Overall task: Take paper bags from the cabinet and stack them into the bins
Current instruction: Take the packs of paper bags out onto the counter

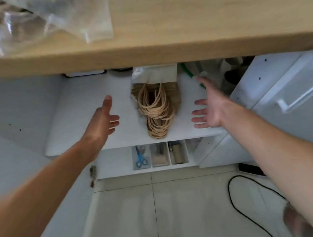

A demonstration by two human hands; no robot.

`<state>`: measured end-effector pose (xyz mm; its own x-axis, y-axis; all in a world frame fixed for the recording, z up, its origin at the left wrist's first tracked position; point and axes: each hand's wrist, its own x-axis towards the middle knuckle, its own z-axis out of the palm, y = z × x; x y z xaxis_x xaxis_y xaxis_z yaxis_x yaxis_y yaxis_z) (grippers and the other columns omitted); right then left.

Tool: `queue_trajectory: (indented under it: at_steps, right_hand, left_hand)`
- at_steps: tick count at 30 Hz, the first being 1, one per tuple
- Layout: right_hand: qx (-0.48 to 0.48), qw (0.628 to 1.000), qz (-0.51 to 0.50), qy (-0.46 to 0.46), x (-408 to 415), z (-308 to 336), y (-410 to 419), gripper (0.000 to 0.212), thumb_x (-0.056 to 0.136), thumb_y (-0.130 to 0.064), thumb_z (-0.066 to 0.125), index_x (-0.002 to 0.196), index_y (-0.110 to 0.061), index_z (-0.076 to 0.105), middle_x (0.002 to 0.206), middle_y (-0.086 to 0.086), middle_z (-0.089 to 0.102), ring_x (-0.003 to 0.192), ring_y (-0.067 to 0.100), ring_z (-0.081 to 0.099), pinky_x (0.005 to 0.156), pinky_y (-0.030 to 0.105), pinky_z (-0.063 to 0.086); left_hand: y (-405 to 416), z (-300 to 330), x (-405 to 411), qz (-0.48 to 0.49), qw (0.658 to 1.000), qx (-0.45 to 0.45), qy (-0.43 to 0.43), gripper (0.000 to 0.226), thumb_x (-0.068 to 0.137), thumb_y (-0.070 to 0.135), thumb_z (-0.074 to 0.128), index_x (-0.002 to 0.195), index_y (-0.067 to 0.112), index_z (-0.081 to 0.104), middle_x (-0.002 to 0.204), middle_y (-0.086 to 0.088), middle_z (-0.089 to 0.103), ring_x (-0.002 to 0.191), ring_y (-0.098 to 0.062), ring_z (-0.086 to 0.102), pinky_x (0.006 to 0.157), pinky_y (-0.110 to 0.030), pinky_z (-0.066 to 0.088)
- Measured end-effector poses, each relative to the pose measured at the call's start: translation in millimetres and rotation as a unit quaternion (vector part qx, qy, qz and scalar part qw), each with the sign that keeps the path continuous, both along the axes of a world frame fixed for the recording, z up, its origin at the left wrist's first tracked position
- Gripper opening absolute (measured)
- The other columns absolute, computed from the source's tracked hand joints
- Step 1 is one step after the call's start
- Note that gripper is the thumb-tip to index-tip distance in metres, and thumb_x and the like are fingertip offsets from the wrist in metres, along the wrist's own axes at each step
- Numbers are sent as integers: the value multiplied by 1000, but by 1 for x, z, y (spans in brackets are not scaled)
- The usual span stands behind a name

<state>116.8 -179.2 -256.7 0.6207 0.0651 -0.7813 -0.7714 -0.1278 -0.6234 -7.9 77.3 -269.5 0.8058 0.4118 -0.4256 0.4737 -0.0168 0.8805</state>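
Observation:
A stack of brown paper bags [172, 94] with tan twisted-cord handles [156, 114] lies on the white cabinet shelf [84, 115], under a wooden countertop [178, 17]. The far part of the stack is hidden in clear plastic under the counter edge. My left hand [102, 121] is open, left of the bags, palm facing them. To the right of the bags is my right hand [209, 108], open with fingers spread. Neither hand touches the bags.
Both white cabinet doors are swung open, the right one [294, 89] with a bar handle. Below the shelf, clear organiser bins [159, 154] hold blue scissors and small items. Clear plastic bags [41, 20] lie on the countertop. A black cable [248, 215] runs across the tiled floor.

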Motion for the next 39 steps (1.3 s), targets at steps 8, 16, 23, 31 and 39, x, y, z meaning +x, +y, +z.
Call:
queue_trajectory:
  at_steps: [8,16,23,31,39]
  right_hand:
    - [29,999,-9,-20,49,-39,29,123,49,-90,72,143,-16,46,137,28,53,117,49,57,103,65,45]
    - [32,996,68,-52,43,-37,47,61,75,-71,72,105,-19,62,108,13,66,106,35,63,107,57,47]
    - [26,996,71,-53,2,-38,44,59,77,-74,68,111,-26,62,112,11,66,109,32,63,106,55,49]
    - [65,990,119,-49,-76,-34,25,50,87,-64,61,110,-20,67,81,8,69,85,27,61,84,43,50]
    - [94,986,133,-31,-178,-26,8,87,47,-79,82,125,-44,63,144,0,61,134,27,53,113,57,39]
  left_hand:
    - [-6,-39,81,-23,994,-104,25,85,89,78,35,143,13,45,131,-14,60,118,-29,59,110,-45,43]
    - [-10,-48,104,-47,990,-129,25,62,85,67,55,130,26,59,123,-9,64,113,-26,62,108,-43,44]
    - [-22,-44,66,-24,987,-154,37,62,84,65,56,132,26,56,126,-11,61,115,-27,59,109,-45,42]
    - [-38,-34,-16,-43,981,-177,68,54,86,55,54,123,16,57,116,-9,67,105,-25,60,99,-41,44]
    - [-73,3,-129,-1,980,-169,103,58,81,52,56,126,18,45,104,-10,64,83,-24,61,76,-39,50]
